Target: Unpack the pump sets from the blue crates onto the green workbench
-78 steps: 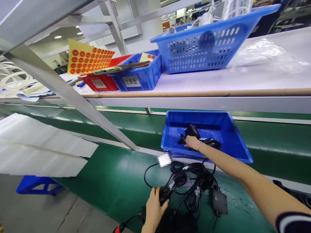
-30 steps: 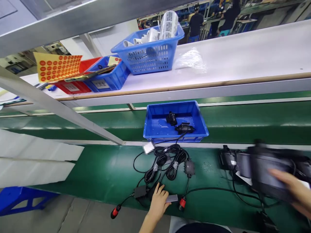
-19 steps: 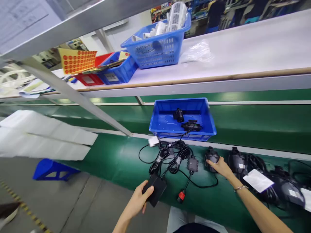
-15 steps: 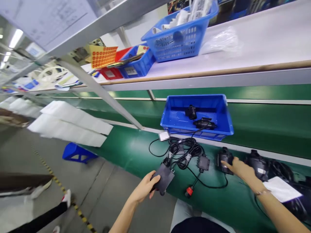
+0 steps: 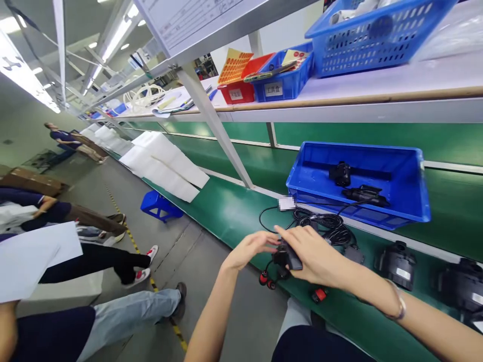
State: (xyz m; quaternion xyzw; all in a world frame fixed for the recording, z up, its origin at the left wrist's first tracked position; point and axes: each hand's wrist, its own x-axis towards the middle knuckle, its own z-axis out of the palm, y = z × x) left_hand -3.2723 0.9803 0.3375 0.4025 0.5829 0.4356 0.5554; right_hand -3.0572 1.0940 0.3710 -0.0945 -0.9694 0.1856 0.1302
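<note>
A black box-shaped device is tilted above the front edge of the green bench. My right hand is wrapped round it from the right. My left hand is at its left side, fingers apart and pointing at it; whether the fingertips touch it I cannot tell. Red-tipped connectors hang below the device. Behind my hands lie coiled black cables with a white label. Another red-ended plug lies under my right wrist.
A blue bin with two black parts stands behind the cables. Black units line the right of the bench. White foam sheets lie to the left. A shelf holds baskets. People stand at the left, one with paper sheets.
My right hand has left the black unit on the right and come over to the box-shaped device. My left hand has loosened its fingers from it. The view has swung left.
</note>
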